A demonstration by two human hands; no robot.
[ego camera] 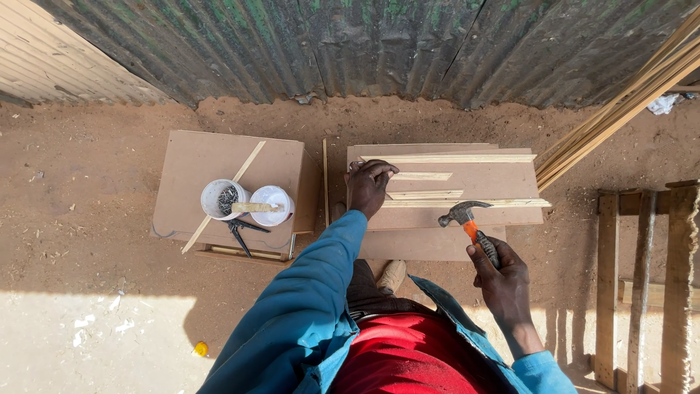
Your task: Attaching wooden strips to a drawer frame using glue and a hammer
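**woodguy:** Hammer [467, 222] is up in the right hand [502, 281], fingers wrapped tight round the orange-and-black grip, steel head hovering just above the near edge of the board [481, 179].

**sawdust22:** And the other hand?

**woodguy:** Left hand [368, 186] sits at the board's left edge, fingers curled down onto the end of a thin wood strip [423, 195]; can't tell if it's pinching anything. Hammer head is well off to the right of those fingers. Two white tubs [248, 201] sit on the smaller board [197, 164] beside it.
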